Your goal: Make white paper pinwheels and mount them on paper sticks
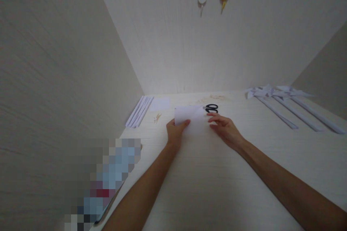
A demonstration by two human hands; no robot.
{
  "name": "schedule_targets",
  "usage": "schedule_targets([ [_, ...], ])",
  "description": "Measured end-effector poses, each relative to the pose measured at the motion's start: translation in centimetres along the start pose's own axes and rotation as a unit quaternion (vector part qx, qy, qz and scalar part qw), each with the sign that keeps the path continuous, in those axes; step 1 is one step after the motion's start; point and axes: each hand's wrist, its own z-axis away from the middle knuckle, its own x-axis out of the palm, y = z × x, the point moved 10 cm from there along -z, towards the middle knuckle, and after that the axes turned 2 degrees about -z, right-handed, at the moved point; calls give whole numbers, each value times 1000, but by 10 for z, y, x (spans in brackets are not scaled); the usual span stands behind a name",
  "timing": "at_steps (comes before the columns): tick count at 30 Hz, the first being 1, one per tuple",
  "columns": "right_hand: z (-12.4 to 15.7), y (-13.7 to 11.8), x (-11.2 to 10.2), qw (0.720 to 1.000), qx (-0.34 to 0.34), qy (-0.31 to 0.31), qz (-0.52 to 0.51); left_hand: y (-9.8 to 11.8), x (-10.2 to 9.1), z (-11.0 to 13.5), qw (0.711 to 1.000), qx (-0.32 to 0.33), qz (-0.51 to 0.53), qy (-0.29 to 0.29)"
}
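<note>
White paper is the stuff of everything here. In the head view, the white sheet (189, 119) lies at the middle of the pale wooden table (217, 191), its far edge curling up off the surface. The left hand (175, 133) grips the sheet's near-left corner, thumb on top and fingers tucked beneath. The right hand (225, 128) rests at the sheet's right edge with its fingers stretched out and loose, grasping nothing; I cannot tell whether the tips touch the paper or only lie just beside it.

Judging by how things lie, part of the work is already finished. At 2 o'clock from the hands, well apart, three paper pinwheels (273, 94) on long folded stems lie side by side. At 10 o'clock a bundle of narrow paper strips (139, 111) sits against the left wall (54, 79), with a small paper square (159, 104) just beside it. The sheet in hand is uncut and barely shaped. The black scissors (211, 108) lie at 1 o'clock, just beyond the right fingertips.

For room, the table is bare from 5 to 7 o'clock, between the forearms and towards the body. The left wall closes in at 9 o'clock, the back wall at 12.
</note>
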Motion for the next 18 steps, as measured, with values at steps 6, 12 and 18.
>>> schedule_targets([
  [6,5,8,27,988,2,-136,70,3,3,1,1000,11,-9,-5],
  [12,6,4,32,985,-2,-145,89,1,1,0,1000,1,-31,3],
  [18,6,3,33,986,18,-132,102,3,0,0,999,9,-41,9],
])
